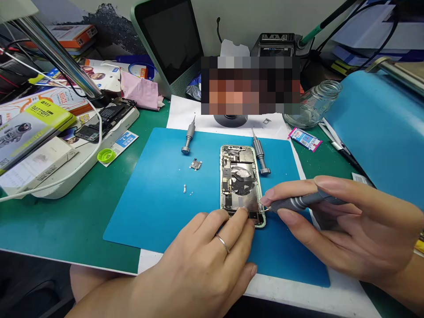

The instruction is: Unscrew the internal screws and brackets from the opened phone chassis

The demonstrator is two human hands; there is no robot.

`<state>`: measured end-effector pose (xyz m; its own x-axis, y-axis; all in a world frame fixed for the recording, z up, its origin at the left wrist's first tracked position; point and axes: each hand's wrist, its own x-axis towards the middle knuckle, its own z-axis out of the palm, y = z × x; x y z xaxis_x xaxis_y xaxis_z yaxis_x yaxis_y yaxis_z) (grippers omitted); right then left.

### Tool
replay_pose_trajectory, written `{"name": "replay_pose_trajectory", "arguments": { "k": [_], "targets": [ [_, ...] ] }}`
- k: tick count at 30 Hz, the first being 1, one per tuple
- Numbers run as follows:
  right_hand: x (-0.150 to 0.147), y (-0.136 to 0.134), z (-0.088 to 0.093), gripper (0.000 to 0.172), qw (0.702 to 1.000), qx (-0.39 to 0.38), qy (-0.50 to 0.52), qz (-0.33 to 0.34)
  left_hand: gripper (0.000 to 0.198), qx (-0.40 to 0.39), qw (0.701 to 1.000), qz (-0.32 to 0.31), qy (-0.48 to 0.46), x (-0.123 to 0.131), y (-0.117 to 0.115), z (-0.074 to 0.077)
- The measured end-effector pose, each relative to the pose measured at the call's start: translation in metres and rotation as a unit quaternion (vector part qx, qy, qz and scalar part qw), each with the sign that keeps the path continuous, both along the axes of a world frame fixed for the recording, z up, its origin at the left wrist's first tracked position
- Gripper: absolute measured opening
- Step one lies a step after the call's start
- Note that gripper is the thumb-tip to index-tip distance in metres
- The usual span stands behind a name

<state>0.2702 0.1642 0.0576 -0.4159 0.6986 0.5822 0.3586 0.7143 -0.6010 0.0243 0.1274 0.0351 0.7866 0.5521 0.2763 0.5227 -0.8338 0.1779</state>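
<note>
An opened smartphone [243, 181] with a pale green frame lies on the blue mat [149, 194], its inner boards exposed. My left hand [208, 256], wearing a ring, holds the phone's lower end, with fingers bent and close together on it. In my right hand [351, 225] a grey precision screwdriver [298, 202] is pinched, nearly level. Its tip meets the phone's lower right corner; the exact contact point is too small to tell. Another screwdriver [260, 152] lies against the phone's right side. A third screwdriver [188, 138] lies farther left, above a small metal part [195, 164].
Small metal pieces [184, 188] lie on the mat's left half. A glass jar [313, 104] leans at the back right, near tweezers [341, 145]. At left, another opened phone [106, 119] rests beside a battery box [33, 128] and a white cable [96, 145]. A monitor [168, 39] stands behind.
</note>
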Motion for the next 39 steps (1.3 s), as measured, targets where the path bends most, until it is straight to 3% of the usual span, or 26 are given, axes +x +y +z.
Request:
{"name": "replay_pose_trajectory", "arguments": {
  "k": [8, 13, 34, 39],
  "targets": [
    [-0.002, 0.002, -0.001, 0.091, 1.000, -0.011, -0.001, 0.014, 0.049, -0.010, 1.000, -0.003, 0.010, -0.001, -0.003, 0.000],
    [-0.002, 0.001, -0.002, 0.090, 1.000, -0.005, -0.014, -0.013, 0.049, -0.011, 1.000, -0.004, 0.012, -0.003, -0.003, 0.000],
    [0.009, 0.003, 0.003, 0.097, 0.999, 0.032, -0.033, 0.021, 0.048, -0.011, 1.000, -0.003, 0.019, -0.001, -0.002, 0.001],
    [0.011, 0.001, 0.003, 0.097, 0.999, 0.011, -0.036, 0.023, 0.047, -0.011, 1.000, 0.000, 0.015, 0.000, -0.002, 0.001]
  ]
}}
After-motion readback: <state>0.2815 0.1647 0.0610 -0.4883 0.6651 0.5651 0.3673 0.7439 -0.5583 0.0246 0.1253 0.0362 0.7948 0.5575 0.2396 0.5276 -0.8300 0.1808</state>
